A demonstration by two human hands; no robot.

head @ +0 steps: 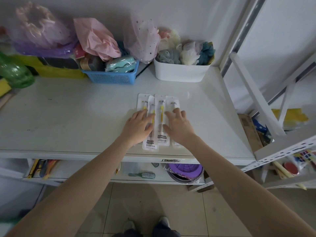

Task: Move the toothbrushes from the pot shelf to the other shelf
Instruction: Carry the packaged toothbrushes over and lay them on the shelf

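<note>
Several disposable toothbrushes in white packets (161, 117) lie side by side on the white shelf top (68, 117), near its front edge. My left hand (139, 125) rests flat on the left packets with fingers spread. My right hand (177, 124) lies flat on the rightmost packet, fingers apart. Neither hand grips a packet. The yellow brush handles show through the packets between my hands.
At the back stand a blue basket (112, 77) of pink and teal items, a white tub (181, 72) of bath sponges and a green bottle (15, 72). A lower shelf holds a hairbrush (143, 175) and a purple bowl (184, 170). Another white rack (280, 151) stands at right.
</note>
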